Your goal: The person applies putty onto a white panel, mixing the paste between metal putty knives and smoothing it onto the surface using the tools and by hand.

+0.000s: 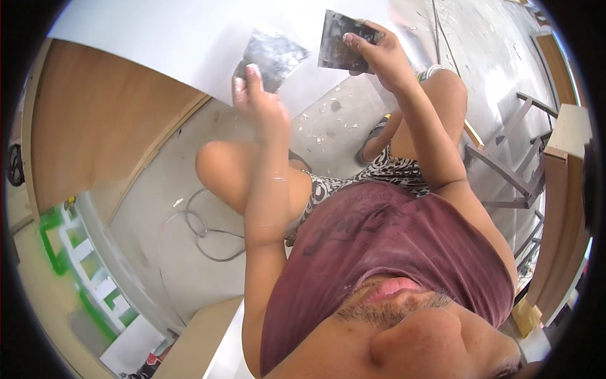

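The left hand [255, 95] is clamped on a putty-smeared scraper [274, 57] against the white panel [177, 38], while just beside it the right hand [372, 54] grips a second blade [338, 41] (both look grey with filler), so the spreading step seems in hand, calling next for a flat, steady stroke.

Grey concrete floor [189, 252], paint-splattered, brightly lit. Brown wooden panel [95, 120] at left. Cable loop [208, 234] on floor. Dark metal frame [511, 170] at right.
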`<state>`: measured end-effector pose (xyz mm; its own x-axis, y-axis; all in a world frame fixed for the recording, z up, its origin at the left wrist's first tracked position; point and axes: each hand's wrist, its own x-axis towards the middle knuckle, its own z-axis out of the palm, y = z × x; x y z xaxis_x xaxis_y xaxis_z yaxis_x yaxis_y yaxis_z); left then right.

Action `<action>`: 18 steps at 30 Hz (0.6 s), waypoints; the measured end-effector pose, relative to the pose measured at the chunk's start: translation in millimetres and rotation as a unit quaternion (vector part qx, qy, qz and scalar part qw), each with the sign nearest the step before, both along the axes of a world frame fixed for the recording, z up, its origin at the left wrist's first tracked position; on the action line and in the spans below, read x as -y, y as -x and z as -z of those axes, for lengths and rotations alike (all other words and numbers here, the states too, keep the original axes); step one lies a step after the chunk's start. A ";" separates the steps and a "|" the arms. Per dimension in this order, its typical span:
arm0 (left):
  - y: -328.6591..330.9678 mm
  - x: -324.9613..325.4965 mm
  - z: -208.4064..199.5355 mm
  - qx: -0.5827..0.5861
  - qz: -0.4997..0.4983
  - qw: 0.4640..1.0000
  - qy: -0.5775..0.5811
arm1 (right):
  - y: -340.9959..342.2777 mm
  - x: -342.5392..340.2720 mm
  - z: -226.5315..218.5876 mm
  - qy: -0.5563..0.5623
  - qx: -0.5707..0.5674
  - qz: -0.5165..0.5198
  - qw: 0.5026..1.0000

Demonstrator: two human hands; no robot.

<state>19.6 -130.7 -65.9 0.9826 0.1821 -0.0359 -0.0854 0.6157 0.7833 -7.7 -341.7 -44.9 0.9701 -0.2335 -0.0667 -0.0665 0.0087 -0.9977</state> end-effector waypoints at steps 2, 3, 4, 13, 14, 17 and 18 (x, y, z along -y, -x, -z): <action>8.7 5.1 -10.2 0.007 0.025 1.000 0.010 | 4.9 -1.5 -4.2 -0.044 0.023 0.030 0.998; 10.3 7.5 -8.7 -0.004 0.060 0.997 -0.050 | 5.5 -3.6 1.2 -0.076 0.012 -0.002 0.997; 10.7 10.2 -4.7 -0.015 0.094 0.989 -0.111 | 5.5 -6.1 6.2 -0.108 0.002 -0.034 0.994; 20.5 -1.1 25.4 0.020 0.155 0.867 -0.474 | -53.3 4.5 26.1 -0.137 0.049 0.096 0.985; 18.7 1.1 26.4 0.024 0.162 0.865 -0.474 | -76.6 34.2 42.5 -0.069 0.063 0.151 0.984; 3.3 0.3 32.5 -0.040 0.117 0.932 -0.342 | -125.5 106.5 81.7 -0.072 -0.034 0.209 0.975; 1.3 -5.1 30.3 -0.036 0.120 0.931 -0.342 | -134.9 109.5 82.4 -0.031 -0.019 0.230 0.973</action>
